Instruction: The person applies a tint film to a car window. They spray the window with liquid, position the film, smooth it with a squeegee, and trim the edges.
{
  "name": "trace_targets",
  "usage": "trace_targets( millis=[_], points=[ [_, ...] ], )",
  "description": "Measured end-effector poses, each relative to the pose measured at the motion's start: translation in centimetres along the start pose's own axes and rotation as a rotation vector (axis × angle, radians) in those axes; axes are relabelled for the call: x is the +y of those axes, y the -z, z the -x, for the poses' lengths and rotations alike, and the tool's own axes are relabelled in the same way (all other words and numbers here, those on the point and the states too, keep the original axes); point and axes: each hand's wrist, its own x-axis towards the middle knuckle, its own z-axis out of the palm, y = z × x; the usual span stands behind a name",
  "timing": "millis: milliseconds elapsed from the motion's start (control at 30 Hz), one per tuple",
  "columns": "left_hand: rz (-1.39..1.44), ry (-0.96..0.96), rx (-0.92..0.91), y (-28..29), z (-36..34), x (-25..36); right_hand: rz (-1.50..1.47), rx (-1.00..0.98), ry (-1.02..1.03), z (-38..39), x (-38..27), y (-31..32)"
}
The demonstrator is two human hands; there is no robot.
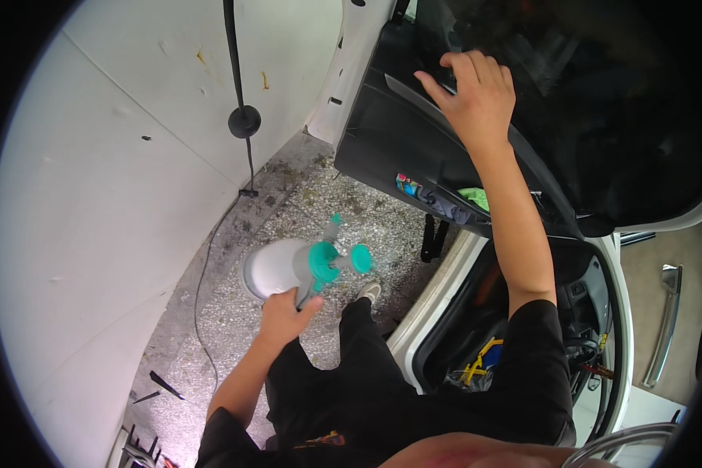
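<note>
My left hand (285, 316) grips the handle of a pump sprayer (275, 267), which has a white tank, a green collar and a round green pump knob. The sprayer hangs in front of my legs, its small green nozzle turned away from me. Up at the right, my right hand (480, 97) is held over the upper part of a black car door panel (413, 125), next to the dark window glass (569, 101). Its thumb and fingers are apart with nothing in them. Whether the fingertips touch the door, I cannot tell.
Stuffed into the door pocket are a grey cloth (442, 205) and a green cloth (473, 198). The open car doorway (425, 327) lies right of my legs. A white wall (132, 195) curves along the left, with a black cable (200, 312) near its foot on the speckled floor.
</note>
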Motion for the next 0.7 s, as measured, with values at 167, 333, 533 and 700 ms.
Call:
trace_targets(
  millis=[167,333,533,700],
  points=[
    [0.236,-0.013,0.114,1.4,-0.9,-1.8,-0.016,0.023,0.003,0.2,0.5,-0.5],
    [0.416,-0.179,0.123,0.4,-2.0,-4.4,-0.11,-0.006,0.003,-1.3,0.6,1.6],
    [0.363,-0.502,0.235,0.0,-4.4,-2.9,-0.248,-0.227,-0.143,-5.5,0.2,6.2],
    [0.571,-0.659,0.203,0.1,-6.9,0.8,-0.222,-0.381,-0.229,-8.9,-0.3,8.8]
  ],
)
